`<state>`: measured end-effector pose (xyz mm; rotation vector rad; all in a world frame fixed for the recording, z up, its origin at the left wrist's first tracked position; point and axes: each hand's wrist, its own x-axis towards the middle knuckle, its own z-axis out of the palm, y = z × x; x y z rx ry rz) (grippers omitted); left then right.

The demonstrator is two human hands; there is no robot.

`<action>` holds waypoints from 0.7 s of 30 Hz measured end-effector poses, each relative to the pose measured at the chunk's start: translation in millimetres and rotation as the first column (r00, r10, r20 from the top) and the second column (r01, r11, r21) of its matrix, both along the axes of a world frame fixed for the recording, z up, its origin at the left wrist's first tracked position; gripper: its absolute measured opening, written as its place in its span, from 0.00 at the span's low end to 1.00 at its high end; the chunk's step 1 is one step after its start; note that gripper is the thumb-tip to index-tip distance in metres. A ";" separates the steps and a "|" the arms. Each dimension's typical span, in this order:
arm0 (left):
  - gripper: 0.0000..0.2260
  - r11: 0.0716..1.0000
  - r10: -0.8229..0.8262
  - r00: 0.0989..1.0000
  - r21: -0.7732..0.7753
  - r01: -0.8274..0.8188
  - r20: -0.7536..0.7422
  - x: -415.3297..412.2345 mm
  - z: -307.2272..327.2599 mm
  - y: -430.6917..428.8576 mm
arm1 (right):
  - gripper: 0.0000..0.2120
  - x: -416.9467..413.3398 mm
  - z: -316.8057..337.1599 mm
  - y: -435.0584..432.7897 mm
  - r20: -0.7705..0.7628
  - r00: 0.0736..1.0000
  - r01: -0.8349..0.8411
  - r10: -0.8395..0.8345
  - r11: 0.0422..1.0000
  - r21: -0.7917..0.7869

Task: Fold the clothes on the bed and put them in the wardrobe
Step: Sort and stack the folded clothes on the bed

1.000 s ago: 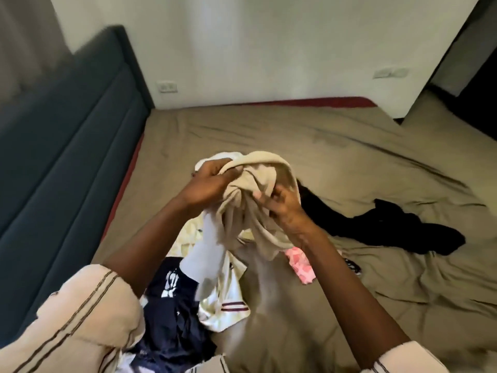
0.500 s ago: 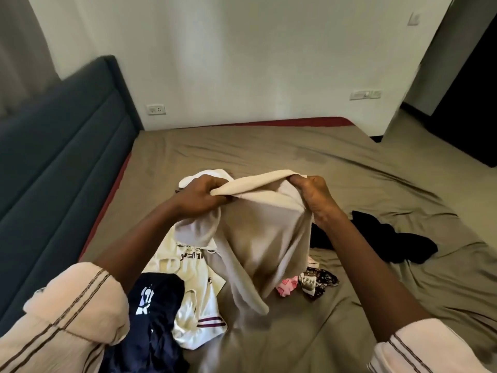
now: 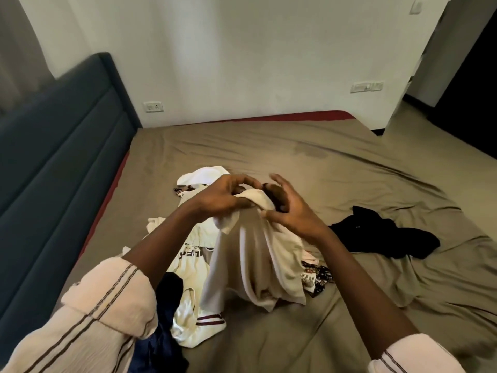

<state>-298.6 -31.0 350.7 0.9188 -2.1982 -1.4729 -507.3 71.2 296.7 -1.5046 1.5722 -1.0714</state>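
Our left grip (image 3: 220,197) bunches the top of the beige garment (image 3: 255,254) at frame centre, while our right grip (image 3: 293,214) touches it with fingers spread. It hangs onto the bed (image 3: 336,168), partly covering a cream jersey (image 3: 192,267) beside a navy garment (image 3: 166,313) lower left; a black garment (image 3: 387,238) lies right.

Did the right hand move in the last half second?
Yes. The right hand has moved left, away from the black garment, toward the left hand at the top of the beige cloth.
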 end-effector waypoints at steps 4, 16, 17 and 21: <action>0.18 0.997 -0.025 1.000 -0.076 0.026 0.011 -14.1 -4.1 4.9 | 0.19 15.7 5.3 -18.7 -0.062 0.998 -0.018 0.014 0.998 -0.063; 0.08 0.956 0.156 0.985 0.264 -0.131 -0.076 7.2 -82.8 22.6 | 0.17 -9.7 29.8 -24.1 0.759 0.631 0.242 -0.160 0.970 0.003; 0.09 0.951 0.157 0.982 0.284 -0.122 -0.104 -3.1 -80.5 25.6 | 0.18 -8.9 28.1 -24.5 0.765 0.622 0.234 -0.167 0.972 0.022; 0.02 0.974 0.150 0.982 0.188 -0.127 -0.117 -41.5 -81.4 29.2 | 0.07 -13.8 26.7 -24.4 0.799 0.585 0.194 -0.139 0.981 0.029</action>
